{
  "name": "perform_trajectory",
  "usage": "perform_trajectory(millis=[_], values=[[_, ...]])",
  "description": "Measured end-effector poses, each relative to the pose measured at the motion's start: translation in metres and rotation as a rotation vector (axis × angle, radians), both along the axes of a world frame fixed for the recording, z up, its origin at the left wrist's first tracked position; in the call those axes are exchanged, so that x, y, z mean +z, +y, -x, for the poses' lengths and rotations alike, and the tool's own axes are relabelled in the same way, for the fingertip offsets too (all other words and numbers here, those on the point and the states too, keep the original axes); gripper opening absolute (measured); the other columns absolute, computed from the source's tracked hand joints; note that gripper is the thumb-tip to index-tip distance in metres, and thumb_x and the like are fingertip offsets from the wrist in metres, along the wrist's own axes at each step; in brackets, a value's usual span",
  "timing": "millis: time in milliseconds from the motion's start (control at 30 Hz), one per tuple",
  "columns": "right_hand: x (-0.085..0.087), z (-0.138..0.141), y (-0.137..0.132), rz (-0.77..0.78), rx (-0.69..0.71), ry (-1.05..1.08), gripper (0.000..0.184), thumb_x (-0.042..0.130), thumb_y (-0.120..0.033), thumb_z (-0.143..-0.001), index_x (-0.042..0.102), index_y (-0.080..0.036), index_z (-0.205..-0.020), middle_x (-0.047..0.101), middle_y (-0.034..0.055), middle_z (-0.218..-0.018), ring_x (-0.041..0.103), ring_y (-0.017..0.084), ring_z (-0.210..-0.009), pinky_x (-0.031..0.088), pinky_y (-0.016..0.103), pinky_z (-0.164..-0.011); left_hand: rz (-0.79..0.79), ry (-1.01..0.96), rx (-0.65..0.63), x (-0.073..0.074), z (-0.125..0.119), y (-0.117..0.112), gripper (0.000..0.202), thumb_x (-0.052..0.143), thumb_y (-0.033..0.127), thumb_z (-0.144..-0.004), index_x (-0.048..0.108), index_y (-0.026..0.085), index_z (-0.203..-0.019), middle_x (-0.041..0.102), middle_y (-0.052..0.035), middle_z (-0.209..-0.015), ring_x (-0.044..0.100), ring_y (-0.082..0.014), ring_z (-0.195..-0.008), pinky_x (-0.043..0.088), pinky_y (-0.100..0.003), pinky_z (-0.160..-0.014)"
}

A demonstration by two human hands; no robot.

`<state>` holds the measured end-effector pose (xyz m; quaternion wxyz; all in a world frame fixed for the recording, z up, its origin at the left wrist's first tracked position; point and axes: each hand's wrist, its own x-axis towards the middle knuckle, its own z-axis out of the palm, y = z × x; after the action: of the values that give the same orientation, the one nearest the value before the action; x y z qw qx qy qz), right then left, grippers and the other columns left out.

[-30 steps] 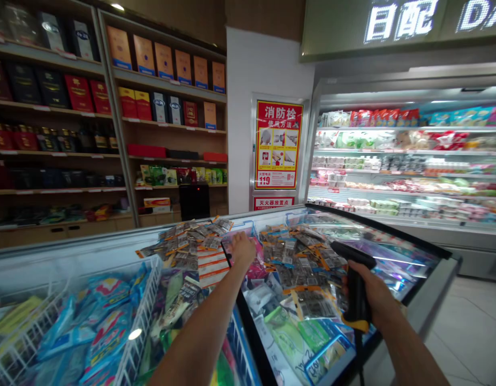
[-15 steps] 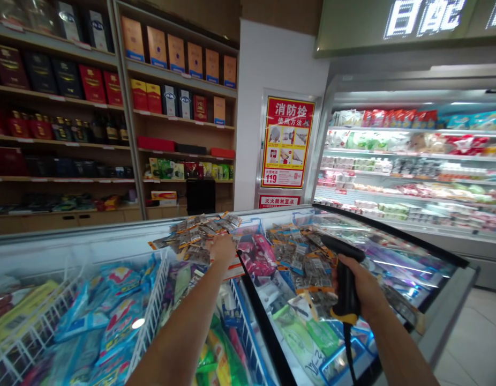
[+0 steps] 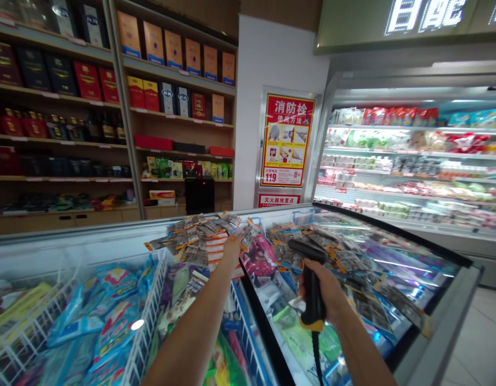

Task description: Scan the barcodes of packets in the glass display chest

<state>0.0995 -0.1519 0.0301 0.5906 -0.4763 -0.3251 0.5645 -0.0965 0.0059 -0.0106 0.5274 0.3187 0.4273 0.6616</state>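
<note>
A black and yellow barcode scanner with a coiled cable is in my right hand, fingers wrapped round its handle. Its head points left, above the freezer's right side. Farther off, my left hand is closed on a small grey-brown packet with orange edges. Just left of that hand lies a heap of similar packets, with an orange-and-white striped sheet or bag beside it. More such packets are spread across the right side, partly behind the scanner.
The chest freezer has a black divider bar and white wire baskets of blue bags. A pink bag lies past the bar. Shelves of boxes stand behind left, a lit refrigerated display behind right.
My left hand has moved right from the heap and now has a packet in it. My right hand has brought the scanner left, toward the left hand.
</note>
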Motion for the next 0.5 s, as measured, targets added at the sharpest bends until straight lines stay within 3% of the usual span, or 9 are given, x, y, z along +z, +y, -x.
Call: perform_trajectory(millis=[133, 500], values=[[-0.004, 0.012, -0.001, 0.015, 0.088, 0.008, 0.022, 0.057, -0.037, -0.075, 0.056, -0.015, -0.07, 0.057, -0.002, -0.044, 0.05, 0.01, -0.031, 0.037, 0.019, -0.029, 0.04, -0.211, -0.07, 0.004, -0.013, -0.005, 0.01, 0.052, 0.014, -0.078, 0.052, 0.018, -0.087, 0.059, 0.0017, -0.068, 0.056, -0.0093, -0.055, 0.047, -0.024, -0.057], [0.003, 0.019, -0.008, 0.04, 0.161, 0.061, 0.024, 0.054, -0.037, -0.076, 0.055, -0.015, -0.066, 0.056, -0.0014, -0.044, 0.05, 0.01, -0.031, 0.037, 0.019, -0.028, -0.024, -0.412, -0.106, 0.001, -0.02, -0.004, 0.013, 0.061, 0.014, -0.075, 0.054, 0.019, -0.085, 0.059, 0.0039, -0.06, 0.056, -0.0082, -0.051, 0.046, -0.02, -0.052]])
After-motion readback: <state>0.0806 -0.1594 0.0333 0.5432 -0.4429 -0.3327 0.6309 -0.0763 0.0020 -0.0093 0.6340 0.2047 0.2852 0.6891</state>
